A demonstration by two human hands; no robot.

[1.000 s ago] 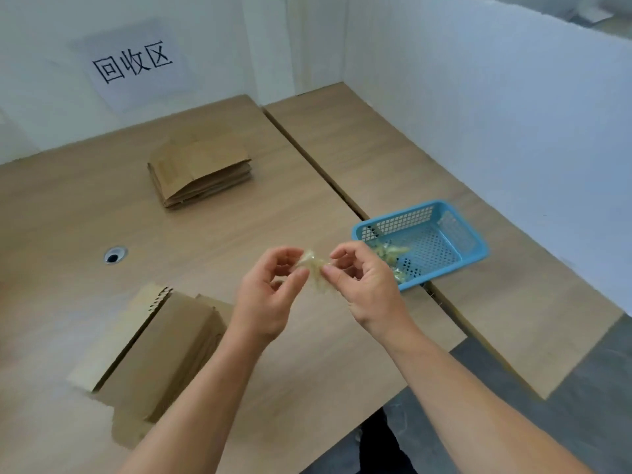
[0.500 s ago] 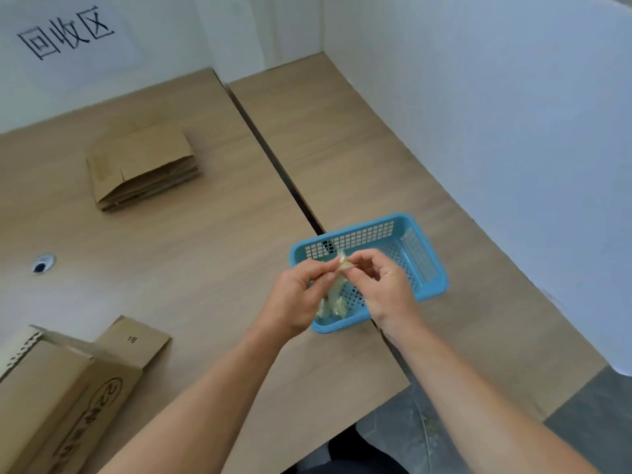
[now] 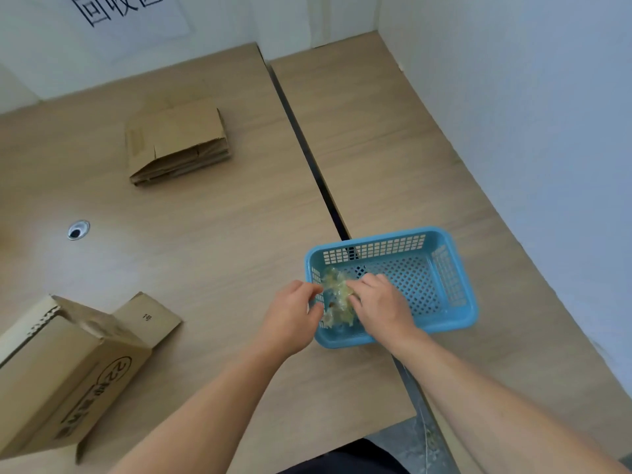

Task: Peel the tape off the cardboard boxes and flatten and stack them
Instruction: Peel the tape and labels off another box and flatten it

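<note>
A crumpled wad of clear yellowish tape (image 3: 337, 295) lies in the near left corner of a blue plastic basket (image 3: 441, 268). My left hand (image 3: 290, 316) is at the basket's left rim, fingers curled at the wad's edge. My right hand (image 3: 381, 304) is inside the basket, fingertips on the tape. An open cardboard box (image 3: 58, 371) with its flaps out lies on its side at the lower left. A stack of flattened boxes (image 3: 178, 145) sits farther back on the table.
Two wooden tables meet at a dark gap (image 3: 307, 152); the basket straddles it. A round cable hole (image 3: 78, 230) is in the left table. A white partition wall (image 3: 530, 97) runs along the right, and a paper sign (image 3: 116, 8) hangs on the back wall.
Both hands carried the tape wad from above the table down into the basket's near left corner. The view swung right and downward.
</note>
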